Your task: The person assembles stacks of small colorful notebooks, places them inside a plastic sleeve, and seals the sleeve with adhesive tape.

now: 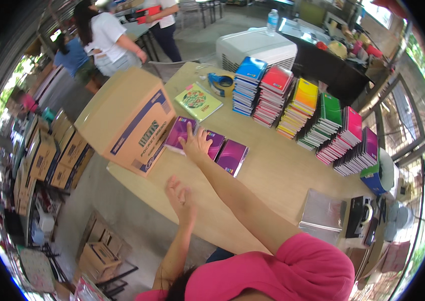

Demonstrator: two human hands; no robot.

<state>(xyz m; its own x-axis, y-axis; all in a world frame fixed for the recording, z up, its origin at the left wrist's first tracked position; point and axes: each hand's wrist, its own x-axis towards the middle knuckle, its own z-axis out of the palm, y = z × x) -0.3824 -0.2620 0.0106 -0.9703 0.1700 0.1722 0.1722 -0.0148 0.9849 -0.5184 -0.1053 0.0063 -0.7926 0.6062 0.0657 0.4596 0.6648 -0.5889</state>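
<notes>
Three purple notebooks (232, 156) lie in a row on the table beside the cardboard box. My right hand (196, 144) reaches across, its fingers spread over the leftmost purple notebook (179, 133) and the middle one (216, 141). The fingertips touch the covers without wrapping round them. Off the table's near edge hangs my left hand (180, 198), fingers loosely bent and apart, with nothing in it. Closest to that hand stands the cardboard box (134, 125), its flap raised; the inside is hidden from here.
Toward the right stand stacks of blue (250, 75), red (275, 90), yellow (300, 103), green (325, 120), pink (344, 135) and purple notebooks (360, 150). A green spiral notebook (198, 102) and tape roll (221, 84) lie behind. Other people (109, 40) stand at the far left.
</notes>
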